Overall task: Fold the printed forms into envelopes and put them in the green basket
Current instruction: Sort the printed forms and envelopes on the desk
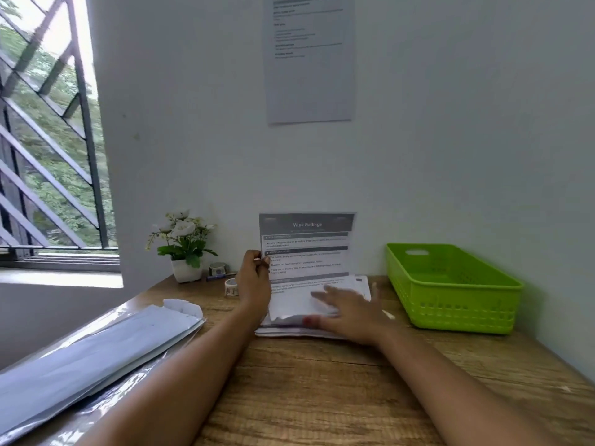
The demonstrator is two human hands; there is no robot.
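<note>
On desk (pixel 322 381), blurred right hand (pixel 351 312) overlaps form (pixel 306 252).

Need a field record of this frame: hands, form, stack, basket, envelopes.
left hand: pinches the form's left edge
right hand: flat on the stack, blurred
form: top part raised upright, bottom on the stack
stack: mid-desk, between the hands
basket: right of the stack, no envelope seen inside
envelopes: left on the desk, in clear wrap

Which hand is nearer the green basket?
Right. The right hand rests flat on the paper stack, just left of the green basket; the left hand pinches the left edge of the raised printed form, farther away.
</note>
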